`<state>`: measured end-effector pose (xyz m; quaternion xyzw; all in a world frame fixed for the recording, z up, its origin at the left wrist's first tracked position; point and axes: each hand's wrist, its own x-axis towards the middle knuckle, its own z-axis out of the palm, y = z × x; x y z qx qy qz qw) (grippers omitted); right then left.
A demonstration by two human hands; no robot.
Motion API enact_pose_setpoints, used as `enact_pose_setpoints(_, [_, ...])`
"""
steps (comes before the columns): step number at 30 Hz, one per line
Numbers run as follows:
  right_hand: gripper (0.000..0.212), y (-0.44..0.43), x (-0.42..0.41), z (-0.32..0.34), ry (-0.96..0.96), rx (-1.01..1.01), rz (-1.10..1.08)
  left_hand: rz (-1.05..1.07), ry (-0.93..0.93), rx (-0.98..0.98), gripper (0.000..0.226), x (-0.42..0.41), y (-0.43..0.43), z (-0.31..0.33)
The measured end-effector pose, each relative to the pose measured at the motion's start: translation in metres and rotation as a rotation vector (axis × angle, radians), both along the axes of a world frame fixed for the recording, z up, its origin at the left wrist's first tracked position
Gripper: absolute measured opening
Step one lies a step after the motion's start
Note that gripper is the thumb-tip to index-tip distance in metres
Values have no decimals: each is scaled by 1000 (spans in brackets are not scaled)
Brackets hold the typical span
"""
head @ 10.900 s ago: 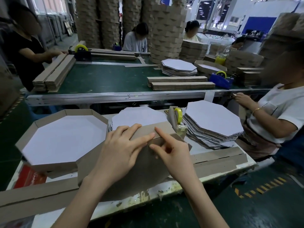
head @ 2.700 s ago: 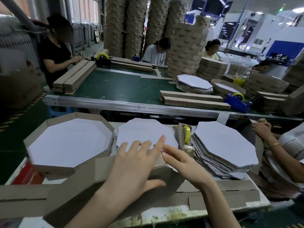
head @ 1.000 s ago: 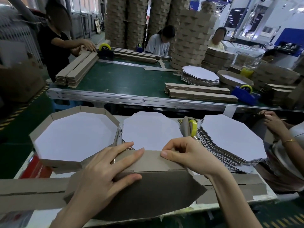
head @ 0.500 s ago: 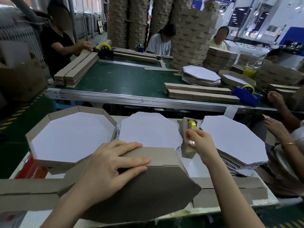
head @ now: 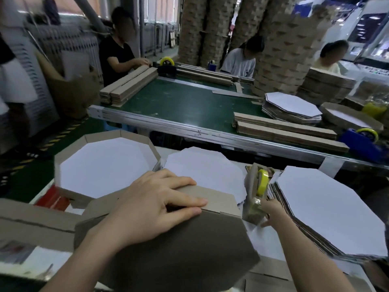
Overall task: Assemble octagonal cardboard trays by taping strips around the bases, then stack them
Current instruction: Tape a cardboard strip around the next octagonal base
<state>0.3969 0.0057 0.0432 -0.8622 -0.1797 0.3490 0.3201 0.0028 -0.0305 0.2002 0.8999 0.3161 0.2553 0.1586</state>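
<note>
At the bench [head: 263, 241] front, the upturned tray [head: 179, 249] is pressed by the left grip [head: 153, 207], fingers flat across its strip [head: 221, 199]; the tape dispenser [head: 255, 190] is touched by the right grip [head: 271, 211], whose closure cannot be told.

In the lower centre, the left hand [head: 151, 209] lies flat, fingers straight, pressing a strip [head: 212, 200] against the edge of an upturned brown tray [head: 179, 256]. The right hand [head: 271, 211] touches the foot of the tape dispenser [head: 255, 192] at centre right; its grip is too blurred to tell. A finished tray [head: 69, 152] sits at centre left. Stacks of white bases [head: 328, 211] lie at the right. A green conveyor [head: 185, 104] crosses above.
</note>
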Motion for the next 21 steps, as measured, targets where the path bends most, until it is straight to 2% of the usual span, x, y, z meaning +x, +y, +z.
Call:
enact_pose_setpoints(5, [39,18,13,-21,45,-7,-17,35,-10,-15,29,2,1,0])
enact_pose_setpoints(9, [5,26,19,-20,240,174,-260,49,-12,-13,29,6,1,1])
enact_pose_setpoints(11, [15,27,18,-21,319,310,-406,62,-22,-11,30,8,1,1])
enact_pose_setpoints(17, [17,5,-13,-26,396,591,-697,91,-42,-22,29,6,3,-2])
enact_pose_setpoints(21, [20,-30,-18,-62,569,749,-725,104,-58,-10,29,5,2,-4])
